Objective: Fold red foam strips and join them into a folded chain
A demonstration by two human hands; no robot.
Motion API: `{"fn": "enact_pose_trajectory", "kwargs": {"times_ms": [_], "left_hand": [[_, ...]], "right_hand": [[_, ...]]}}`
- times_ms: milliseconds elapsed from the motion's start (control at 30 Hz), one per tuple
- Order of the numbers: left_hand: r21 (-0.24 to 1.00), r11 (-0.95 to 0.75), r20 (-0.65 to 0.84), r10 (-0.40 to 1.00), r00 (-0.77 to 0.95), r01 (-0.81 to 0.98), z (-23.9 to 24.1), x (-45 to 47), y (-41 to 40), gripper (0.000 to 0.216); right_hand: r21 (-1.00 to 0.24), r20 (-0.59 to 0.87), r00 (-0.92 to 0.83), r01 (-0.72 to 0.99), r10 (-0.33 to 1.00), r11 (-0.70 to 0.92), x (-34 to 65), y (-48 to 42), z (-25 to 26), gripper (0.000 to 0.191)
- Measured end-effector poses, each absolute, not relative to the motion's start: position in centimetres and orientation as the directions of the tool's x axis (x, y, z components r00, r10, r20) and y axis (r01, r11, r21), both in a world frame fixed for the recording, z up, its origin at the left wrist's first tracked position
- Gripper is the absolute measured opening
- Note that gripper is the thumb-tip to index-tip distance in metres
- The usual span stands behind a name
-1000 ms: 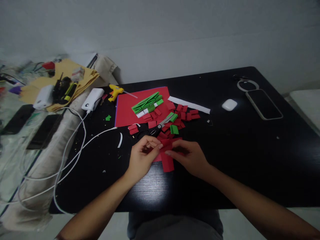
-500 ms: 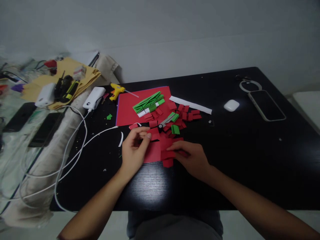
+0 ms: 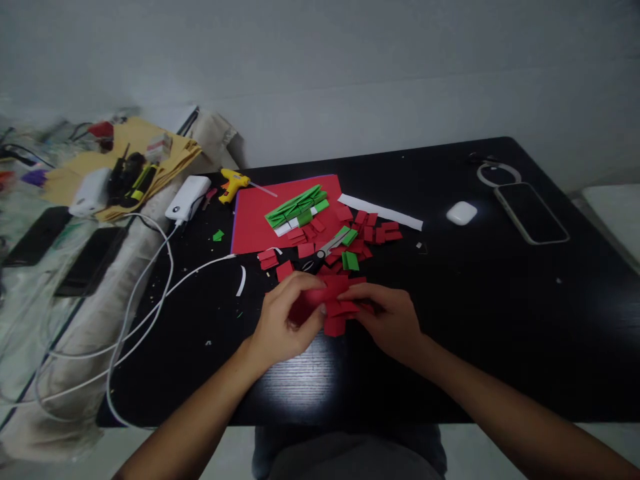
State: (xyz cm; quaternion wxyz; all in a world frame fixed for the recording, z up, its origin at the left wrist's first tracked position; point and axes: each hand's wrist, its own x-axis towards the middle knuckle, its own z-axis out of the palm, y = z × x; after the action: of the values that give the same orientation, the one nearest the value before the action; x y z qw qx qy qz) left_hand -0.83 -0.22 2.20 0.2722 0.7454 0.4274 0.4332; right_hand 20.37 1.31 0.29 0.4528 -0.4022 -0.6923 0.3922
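Near the front middle of the table, my left hand (image 3: pixel 285 320) is closed with thumb and fingers around the left part of red paper (image 3: pixel 335 325). My right hand (image 3: pixel 393 320) pinches the right side of this folded red paper. Fingers hide part of it, so I cannot tell whether it is one piece or several. Just beyond the hands lie scissors (image 3: pixel 327 250), loose red folded papers (image 3: pixel 390 232) and a green folded paper (image 3: pixel 350 261). Farther back, a bundle of green folded strips (image 3: pixel 295 205) rests on a large red sheet (image 3: pixel 253 220).
A yellow glue gun (image 3: pixel 233 185) and a white power bank (image 3: pixel 188 197) with white cables (image 3: pixel 173 267) are at the left. A white strip (image 3: pixel 380 211) lies behind the papers. To the right are a white earbud case (image 3: pixel 461 213) and a phone (image 3: pixel 533 212).
My left hand has moved right and closer to my right hand, bending the red paper. A small red paper now lies on the table beyond it. My right hand stays nearly in place.
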Motion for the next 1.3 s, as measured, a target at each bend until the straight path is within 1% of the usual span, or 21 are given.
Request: {"fn": "enact_pose_trajectory", "kwargs": {"times_ms": [100,233,433,667,767,1133,1300], "left_hand": [[0.779,-0.501,0.434,0.865,0.252,0.377,1.8,-0.5,-0.2,0.02],[0.778,-0.502,0.452,0.865,0.22,0.378,1.6,-0.4,-0.3,0.015],[0.8,-0.46,0.42,0.888,0.187,0.386,1.5,-0.5,-0.4,0.005],[0.807,-0.466,0.434,0.884,0.17,0.363,1.7,-0.4,-0.4,0.005],[0.828,-0.453,0.434,0.891,0.136,0.329,1.7,-0.1,-0.5,0.005],[0.944,-0.267,0.267,0.963,0.027,0.194,0.9,0.6,-1.0,0.008],[0.962,-0.239,0.241,0.97,-0.005,0.132,1.0,0.9,-1.1,0.01]], "right_hand": [[-0.935,0.274,-0.24,0.161,0.931,0.317,20.3,1.3,0.2,0.014],[-0.96,0.226,-0.206,0.119,0.952,0.254,20.2,1.2,0.3,0.013],[-0.973,0.183,-0.185,0.104,0.966,0.204,20.3,1.3,0.7,0.01],[-0.976,0.195,-0.154,0.066,0.969,0.207,20.2,1.3,0.9,0.01],[-0.983,0.174,-0.147,0.03,0.974,0.18,20.1,1.3,0.8,0.009],[-0.993,0.115,-0.117,-0.004,0.986,0.116,19.7,1.1,0.8,0.014],[-0.997,0.076,-0.118,-0.016,0.99,0.074,19.6,1.0,1.0,0.019]]}}
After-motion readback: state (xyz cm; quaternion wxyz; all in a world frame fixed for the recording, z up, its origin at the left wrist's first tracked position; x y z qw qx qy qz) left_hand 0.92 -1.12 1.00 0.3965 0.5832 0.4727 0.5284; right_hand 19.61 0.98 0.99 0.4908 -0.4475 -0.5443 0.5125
